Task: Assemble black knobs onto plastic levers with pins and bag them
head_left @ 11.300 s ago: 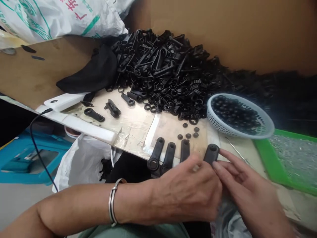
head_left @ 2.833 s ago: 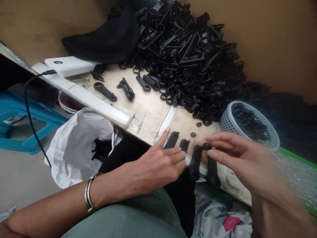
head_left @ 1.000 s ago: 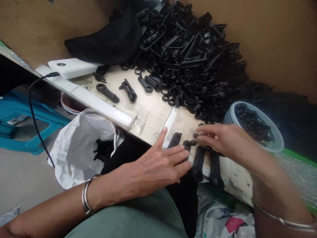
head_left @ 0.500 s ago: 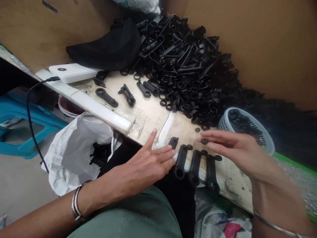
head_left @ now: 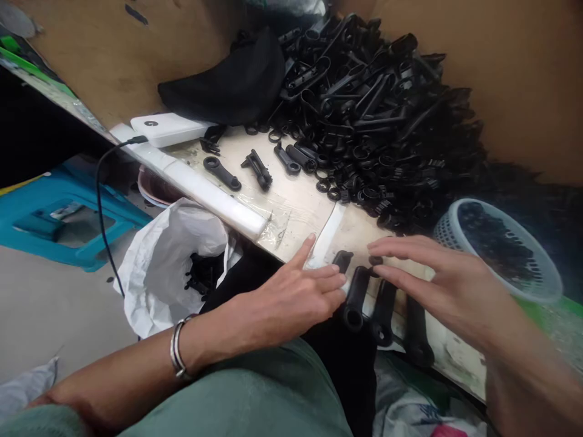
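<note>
My left hand [head_left: 296, 294] lies over the lower part of the leftmost black handle [head_left: 342, 260] in a row at the table's front edge, thumb stretched out and the other fingers resting across it. Between the thumb and index fingertip of my right hand [head_left: 449, 282] is a small round black cap [head_left: 375, 260], just above the top end of the second black handle [head_left: 356, 300]. A third handle [head_left: 383, 312] and a fourth [head_left: 416, 334] lie beside it; my right hand hides their upper ends.
Black plastic parts [head_left: 364, 115] form a large heap at the back, next to a black cloth [head_left: 228, 85]. Several loose parts lie before it. A white power bank [head_left: 175, 130] with a cable is at left, a basket [head_left: 542, 276] at right, a white sack [head_left: 150, 273] below the edge.
The view has shifted, so the table things appear further right. My right hand has moved left relative to the row, with the cap, and is now over the second and third handles' tops.
</note>
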Demonstrator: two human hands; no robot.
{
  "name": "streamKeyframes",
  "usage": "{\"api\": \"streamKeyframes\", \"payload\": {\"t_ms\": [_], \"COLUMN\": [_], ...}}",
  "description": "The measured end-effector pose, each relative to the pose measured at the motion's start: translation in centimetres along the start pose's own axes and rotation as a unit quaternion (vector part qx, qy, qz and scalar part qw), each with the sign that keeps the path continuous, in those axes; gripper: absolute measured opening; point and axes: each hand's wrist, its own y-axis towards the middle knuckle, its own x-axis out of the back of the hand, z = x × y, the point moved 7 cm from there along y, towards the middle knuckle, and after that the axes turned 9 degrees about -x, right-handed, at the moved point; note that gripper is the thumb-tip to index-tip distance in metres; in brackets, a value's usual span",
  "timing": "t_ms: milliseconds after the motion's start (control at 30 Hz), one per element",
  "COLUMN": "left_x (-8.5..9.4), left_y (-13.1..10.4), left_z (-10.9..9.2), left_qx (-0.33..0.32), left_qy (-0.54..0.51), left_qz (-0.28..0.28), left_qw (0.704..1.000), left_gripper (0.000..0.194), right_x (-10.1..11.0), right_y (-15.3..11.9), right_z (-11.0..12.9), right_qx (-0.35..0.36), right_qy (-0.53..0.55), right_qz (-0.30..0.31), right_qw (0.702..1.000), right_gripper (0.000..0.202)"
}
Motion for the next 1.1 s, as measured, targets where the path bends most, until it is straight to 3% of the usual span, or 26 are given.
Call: {"api": "streamKeyframes", "payload": {"t_ms": [100,500,767,933,1100], "left_x": [-0.1,0.0,0.3,0.4,0.8], "left_y": [0.1,0.0,0.4,0.5,0.7], "left_z": [0.1,0.3,0.1,0.0,0.0], "left_qx": [0.004,0.011,0.001,0.001,0.000], "left_qy": [-0.009,-0.019,-0.012,-0.014,-0.011], "left_qz": [0.003,0.003,0.007,0.034,0.043], "left_qw": [1.000,1.000,1.000,0.999,0.999], "left_gripper": [0.020,0.021,0.019,0.017,0.022], "right_x": [-1.0,-2.4,-3.3,-3.4,-4.0], "right_y": [0.4,0.6,0.4,0.6,1.0], "right_z": [1.2,1.6,1.3,1.9,2.0], "right_qx": [0.051,0.085,0.068,0.090,0.136], "right_qy": [-0.050,-0.122,-0.166,-0.195,-0.225], "right_qz": [-0.034,-0.063,-0.013,-0.004,0.044], "right_qw": [0.997,0.987,0.984,0.977,0.964], "right_gripper": [0.015,0.012,0.010,0.011,0.014]}}
